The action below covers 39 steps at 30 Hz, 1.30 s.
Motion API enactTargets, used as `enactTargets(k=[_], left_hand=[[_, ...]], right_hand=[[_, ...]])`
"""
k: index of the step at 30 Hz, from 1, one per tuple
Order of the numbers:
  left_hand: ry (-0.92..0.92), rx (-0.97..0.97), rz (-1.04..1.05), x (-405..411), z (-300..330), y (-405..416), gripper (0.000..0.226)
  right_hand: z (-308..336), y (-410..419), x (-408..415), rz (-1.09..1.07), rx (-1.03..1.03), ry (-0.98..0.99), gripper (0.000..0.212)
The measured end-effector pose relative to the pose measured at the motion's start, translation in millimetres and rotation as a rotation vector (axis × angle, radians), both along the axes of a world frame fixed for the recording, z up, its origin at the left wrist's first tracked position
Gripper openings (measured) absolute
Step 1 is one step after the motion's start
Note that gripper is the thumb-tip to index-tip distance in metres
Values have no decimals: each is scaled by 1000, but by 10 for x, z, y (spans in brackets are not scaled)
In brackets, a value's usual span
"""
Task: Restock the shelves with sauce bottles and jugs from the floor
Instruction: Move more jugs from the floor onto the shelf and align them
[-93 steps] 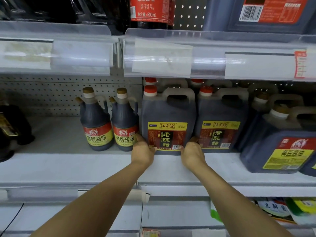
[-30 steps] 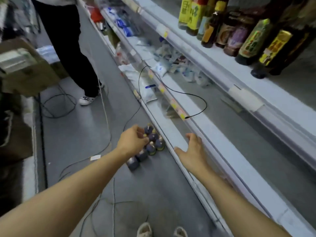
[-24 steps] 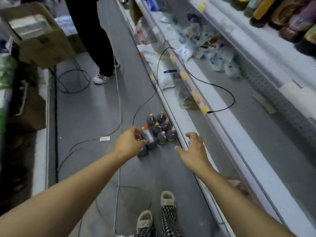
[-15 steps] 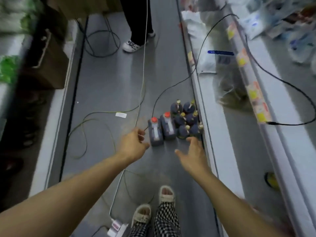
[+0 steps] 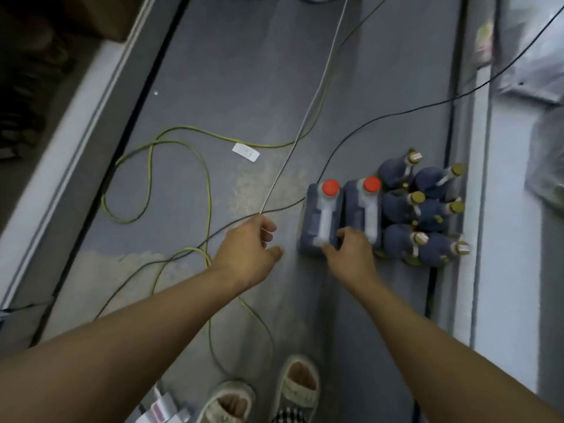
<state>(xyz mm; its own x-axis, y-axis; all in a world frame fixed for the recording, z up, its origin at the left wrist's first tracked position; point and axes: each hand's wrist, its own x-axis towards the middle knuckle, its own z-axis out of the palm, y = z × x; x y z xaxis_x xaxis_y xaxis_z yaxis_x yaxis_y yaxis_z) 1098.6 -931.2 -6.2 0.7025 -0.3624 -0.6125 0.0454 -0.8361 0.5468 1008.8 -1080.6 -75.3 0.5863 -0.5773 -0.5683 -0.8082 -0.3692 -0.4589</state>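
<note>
Two dark jugs with red caps stand side by side on the grey floor, the left jug and the right jug touching each other. Just beside the right jug, six dark bottles with gold caps stand packed in a tight cluster against the base of the shelf unit.

The right hand reaches down to the near end of the jugs, its fingers at the rear of the left jug's pale handle and over the gap between the two; whether it has closed round the handle I cannot tell, since the frame is blurred there. The left hand hovers above the floor left of the jugs, fingers loosely curled and holding nothing.

A yellow-green cable, a black cable and a thin pale cord run across the floor, and a small white label lies flat between them. The person's two feet in pale slippers show at the bottom edge.
</note>
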Motion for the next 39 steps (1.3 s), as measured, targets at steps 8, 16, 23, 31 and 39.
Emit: enactTargets(k=[8, 16, 23, 31, 39], left_hand=[[-24, 35, -58, 39, -886, 100, 30], [-7, 71, -151, -178, -992, 183, 35], [18, 94, -264, -496, -1055, -36, 40], [165, 109, -442, -998, -1566, -290, 70], [344, -33, -536, -1153, -2213, -831, 105]], right_hand=[[-914, -12, 319, -319, 201, -127, 46], [-976, 3, 21, -413, 108, -175, 29], [-918, 111, -857, -371, 59, -89, 16], [-927, -251, -1834, -389, 53, -42, 32], [-1130, -649, -2022, -450, 150, -251, 20]])
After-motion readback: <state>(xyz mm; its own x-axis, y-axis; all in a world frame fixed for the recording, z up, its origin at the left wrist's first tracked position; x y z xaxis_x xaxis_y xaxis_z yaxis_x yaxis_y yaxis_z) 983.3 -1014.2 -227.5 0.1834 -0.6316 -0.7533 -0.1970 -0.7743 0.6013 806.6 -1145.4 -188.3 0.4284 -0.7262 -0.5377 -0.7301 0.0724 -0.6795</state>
